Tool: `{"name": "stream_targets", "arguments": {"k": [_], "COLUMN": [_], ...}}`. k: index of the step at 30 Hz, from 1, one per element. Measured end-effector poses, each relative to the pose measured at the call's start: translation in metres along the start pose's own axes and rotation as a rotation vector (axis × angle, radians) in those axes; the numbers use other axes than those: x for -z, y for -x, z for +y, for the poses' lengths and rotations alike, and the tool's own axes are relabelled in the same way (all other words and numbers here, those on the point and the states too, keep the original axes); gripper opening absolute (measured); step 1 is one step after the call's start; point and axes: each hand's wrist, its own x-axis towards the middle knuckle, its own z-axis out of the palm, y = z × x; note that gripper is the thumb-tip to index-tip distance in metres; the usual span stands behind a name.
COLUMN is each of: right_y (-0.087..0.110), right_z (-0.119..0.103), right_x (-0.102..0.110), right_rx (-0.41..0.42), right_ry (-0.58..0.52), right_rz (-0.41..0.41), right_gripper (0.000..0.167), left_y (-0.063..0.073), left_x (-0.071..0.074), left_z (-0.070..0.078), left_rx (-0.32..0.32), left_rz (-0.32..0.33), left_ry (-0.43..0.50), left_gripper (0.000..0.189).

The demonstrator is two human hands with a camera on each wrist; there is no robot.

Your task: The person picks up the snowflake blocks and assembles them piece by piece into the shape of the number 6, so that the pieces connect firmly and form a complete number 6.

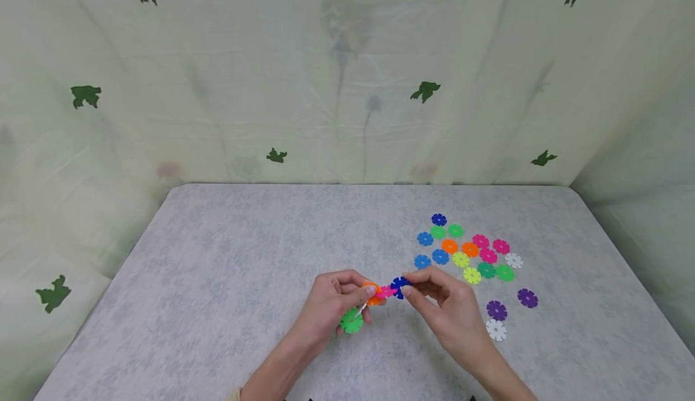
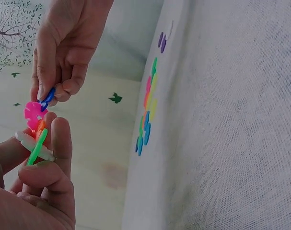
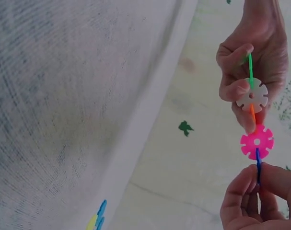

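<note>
Several notched plastic discs are joined edge to edge in a short chain: green point(image 1: 352, 321), white point(image 3: 259, 91), orange point(image 1: 371, 298), pink point(image 3: 264, 140) and dark blue point(image 1: 399, 287). My left hand point(image 1: 332, 302) grips the chain around its orange and white discs, thumb on top. The green disc hangs below that thumb. On the other side, my right hand point(image 1: 449, 309) pinches the dark blue disc between thumb and fingers. In the right wrist view the blue disc's edge meets a slot of the pink disc; how deep it sits is hard to tell. Both hands are above the table.
Loose discs in blue, green, orange, pink, yellow and white lie flat at the right of the grey table point(image 1: 217, 280), among them an orange disc point(image 1: 449, 246). Two purple discs, one here point(image 1: 496, 310), and a white disc point(image 1: 496, 330) lie nearer. A patterned curtain point(image 1: 304, 87) hangs behind.
</note>
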Motion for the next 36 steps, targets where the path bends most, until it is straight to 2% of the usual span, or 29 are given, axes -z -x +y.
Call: {"name": "stream_targets", "arguments": {"k": [8,10,18,25,28,36], "right_y": [-0.006,-0.007,-0.007,-0.008,-0.008,-0.007], "right_z": [0.004,0.004,0.007,0.011,0.012,0.014], "right_x": [-0.001,-0.001,0.002,0.002,0.000,-0.005], "right_rx": [-0.207,-0.227,-0.179,-0.158,-0.171,-0.176], "right_ry": [-0.095,-0.100,-0.116,-0.114,-0.115,-0.138], "right_rz": [0.018,0.018,-0.024,-0.104,-0.122,-0.149], "right_gripper": [0.023,0.024,0.023,0.027,0.029,0.022], "left_y": [-0.002,-0.003,-0.004,-0.002,-0.003,-0.004], "left_x": [0.001,0.001,-0.004,-0.011,-0.013,-0.012], "left_z": [0.000,-0.001,-0.005,-0.005,-0.006,-0.012], "left_rx": [0.008,0.010,0.069,0.070,0.070,0.068], "left_rz": [0.006,-0.007,-0.070,-0.137,-0.148,-0.119], "left_ry": [0.037,0.048,-0.002,-0.092,-0.078,-0.008], "left_gripper": [0.030,0.030,0.027,0.024,0.026,0.034]}}
